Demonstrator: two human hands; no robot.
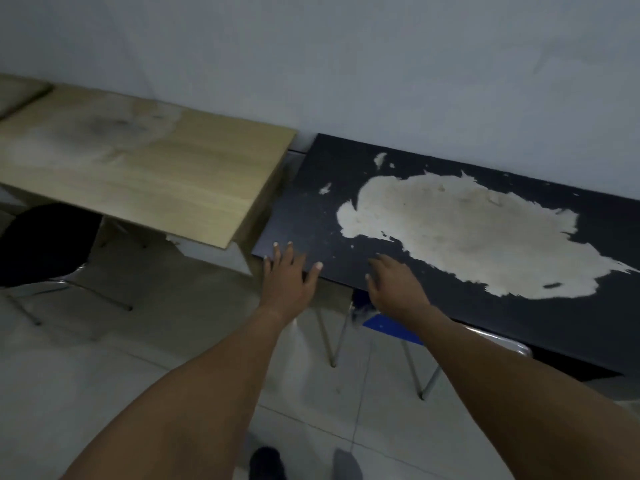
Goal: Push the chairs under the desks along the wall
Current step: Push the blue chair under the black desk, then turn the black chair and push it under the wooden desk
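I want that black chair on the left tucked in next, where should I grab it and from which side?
Judging from its pose, take the black chair by its near back edge, from the aisle side. Its seat faces the wooden desk, so a straight push should slide it under.

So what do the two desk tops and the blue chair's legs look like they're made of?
Dark desk: seemingly board under a black coating, matte, peeled away in a large pale patch. Light desk: wood-grain top, probably laminate or veneer, with dull stains. Blue chair: thin legs look like shiny metal tube.
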